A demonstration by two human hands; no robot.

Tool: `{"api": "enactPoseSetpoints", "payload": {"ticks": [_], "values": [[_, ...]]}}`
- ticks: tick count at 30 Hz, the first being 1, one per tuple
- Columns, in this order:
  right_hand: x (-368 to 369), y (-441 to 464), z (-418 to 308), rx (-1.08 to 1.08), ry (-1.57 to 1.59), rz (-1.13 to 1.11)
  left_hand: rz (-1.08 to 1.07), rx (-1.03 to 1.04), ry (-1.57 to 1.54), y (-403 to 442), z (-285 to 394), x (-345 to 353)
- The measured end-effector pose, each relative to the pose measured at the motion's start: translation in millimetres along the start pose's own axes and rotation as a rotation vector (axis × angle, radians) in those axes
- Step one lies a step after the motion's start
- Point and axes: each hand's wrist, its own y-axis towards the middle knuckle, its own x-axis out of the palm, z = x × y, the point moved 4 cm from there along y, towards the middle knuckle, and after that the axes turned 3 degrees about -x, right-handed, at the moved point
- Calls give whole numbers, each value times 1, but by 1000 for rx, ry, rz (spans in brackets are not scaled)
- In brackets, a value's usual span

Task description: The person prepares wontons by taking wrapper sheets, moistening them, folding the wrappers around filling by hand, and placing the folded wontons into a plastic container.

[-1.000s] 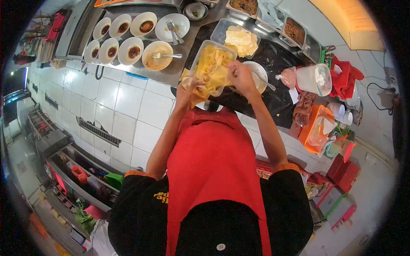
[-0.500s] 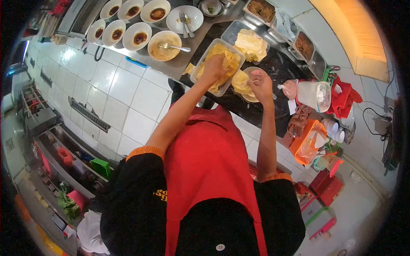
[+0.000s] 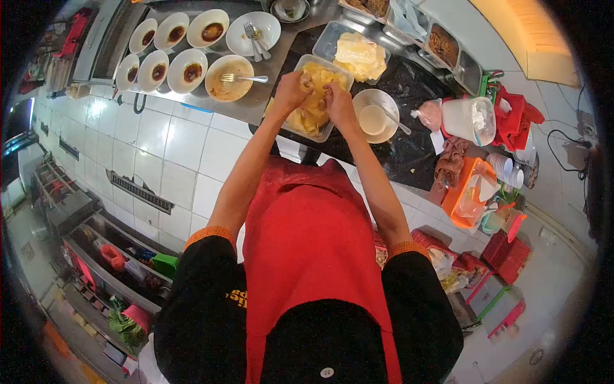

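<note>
Both hands work over a clear plastic tub (image 3: pixel 324 137) filled with folded yellow dough wrappers (image 3: pixel 308 119). My left hand (image 3: pixel 293 93) is closed at the tub's left side, with a pale yellow wrapper at its fingertips. Opposite it, my right hand (image 3: pixel 339 107) has its fingers curled at the tub's right side; what they pinch is hidden. Just right of that hand sits a white bowl (image 3: pixel 377 98) holding a small cup (image 3: pixel 372 120) and a spoon (image 3: pixel 401 127). Behind the tub, a second clear container (image 3: pixel 327 42) carries a stack of flat yellow wrappers (image 3: pixel 359 56).
On the steel counter at left stand several white bowls with dark sauce (image 3: pixel 192 72), a bowl with a fork (image 3: pixel 225 89) and a plate with cutlery (image 3: pixel 244 42). Metal trays of brown food (image 3: pixel 442 46) line the back right. A white bucket (image 3: pixel 465 121) and orange basket (image 3: pixel 462 200) stand right.
My right hand has moved left from above the white bowl to the tub, and the yellow wrapper no longer covers that bowl. My left hand has shifted slightly left. The view has tilted a little.
</note>
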Motion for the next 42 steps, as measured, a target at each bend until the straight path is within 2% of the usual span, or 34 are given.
{"api": "enactPoseSetpoints", "payload": {"ticks": [2,4,5,8,12,14,18,19,21,23,25,28,29,31,35,37,38,40,42], "values": [[1,-1,-1,-137,-131,114,-8,2,-58,-1,2,-8],[-2,-2,-7,-164,-216,121,183,-2,-179,-5,4,-24],[-4,-5,-9,-187,-301,126,180,-1,-179,-9,4,-30],[-16,-14,-28,-288,-395,257,159,-383,-733,-30,11,-62],[6,-29,-24,-264,-173,273,135,-429,-825,-63,5,-91],[25,-36,-18,-338,-180,218,86,-386,-1223,-81,6,-89],[-3,-51,-55,-263,-3,245,-37,-387,-1190,-102,23,-80],[-6,-59,-63,-283,60,181,-40,-385,-1188,-108,23,-68],[-20,-80,-78,-301,120,125,-271,-406,-1240,-121,34,-31],[-27,-99,-79,-87,300,-129,-251,-342,-1266,-123,72,-32],[-40,-107,-69,-28,344,-102,-233,-282,-1294,-123,85,-29],[-50,-114,-55,32,523,-70,-366,-158,-1283,-121,110,-34],[-51,-114,-52,31,525,-67,-368,-157,-1280,-122,111,-35],[-52,-116,-49,86,756,-122,-497,-267,-1383,-124,112,-28],[-66,-120,-54,116,876,-82,-497,-216,-1430,-119,102,-8],[-82,-120,-58,-95,441,196,-377,-197,-1299,-115,107,-10],[-84,-120,-57,-94,441,199,-381,-196,-1299,-117,107,-8],[-98,-121,-65,-341,-3,377,-370,-297,-1100,-122,103,2],[-98,-123,-59,-337,-8,378,-369,-360,-1090,-126,105,4]]}}
